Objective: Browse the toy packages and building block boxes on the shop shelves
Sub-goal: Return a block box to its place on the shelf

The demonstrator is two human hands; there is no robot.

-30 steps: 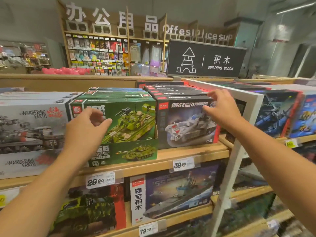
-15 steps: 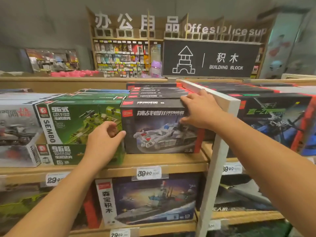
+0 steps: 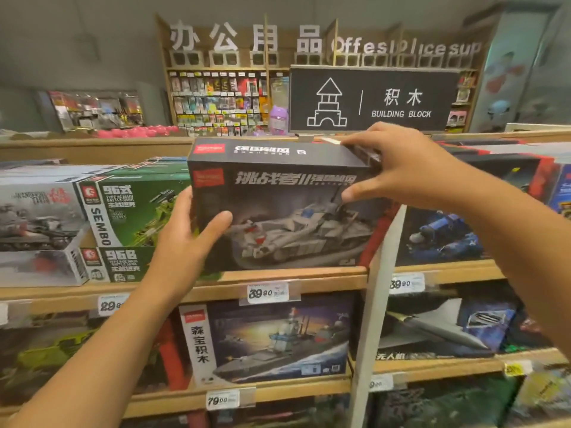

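A dark building block box with a grey tank picture point(image 3: 287, 208) is lifted at the front of the top wooden shelf point(image 3: 309, 281). My left hand point(image 3: 188, 236) grips its lower left edge, thumb across the front face. My right hand point(image 3: 398, 168) holds its upper right corner, fingers over the top and thumb on the front. Green SEMBO tank boxes point(image 3: 123, 217) stand to the left of it, and a blue aircraft box point(image 3: 448, 223) stands to the right.
A white vertical divider point(image 3: 375, 307) splits the shelving just right of the held box. Below sit a warship box point(image 3: 272, 341) and a drone box point(image 3: 438, 329), with price tags on the shelf edges. A black BUILDING BLOCK sign point(image 3: 374, 100) stands behind.
Both hands went from reaching toward the dark tank box to gripping it. The box has come up and forward out of its row, and the view has moved closer.
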